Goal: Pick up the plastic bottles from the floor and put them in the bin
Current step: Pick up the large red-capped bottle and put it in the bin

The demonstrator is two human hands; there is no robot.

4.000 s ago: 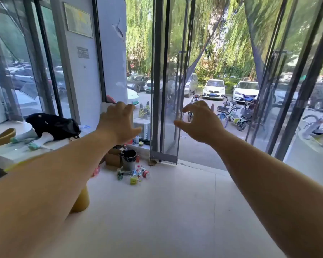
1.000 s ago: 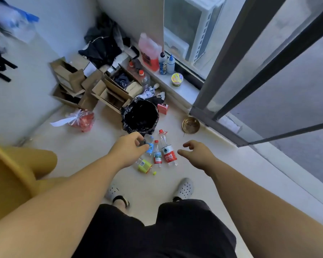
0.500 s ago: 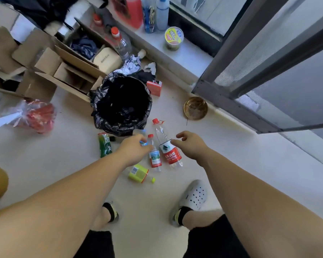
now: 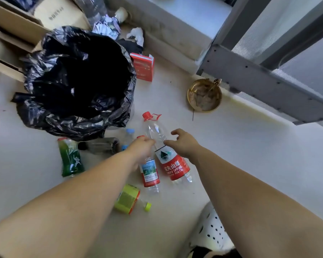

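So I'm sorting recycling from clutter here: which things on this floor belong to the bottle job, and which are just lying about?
Job:
large clear red-labelled bottle
small clear red-labelled bottle
green-labelled bottle
yellow-labelled bottle
dark bottle
blue-capped bottle
black-bagged bin

Lying about:
red carton
round brass dish
cardboard boxes
crumpled paper

Just by the right hand [image 4: 183,144] lies a big bottle [image 4: 168,155], clear shiny plastic w/ a smooth red paper-like label, & under the left hand [image 4: 141,148] a small bottle [image 4: 149,174] of the same clear plastic. Past both hands the bin [image 4: 78,81] wears a black plastic bag, thin, crinkly & glossy; left of the left hand is a glossy green bottle [image 4: 70,158]. Beyond the right hand sits a shiny gold metal dish [image 4: 204,94]; the floor [image 4: 250,155] looks pale, smooth & matt.
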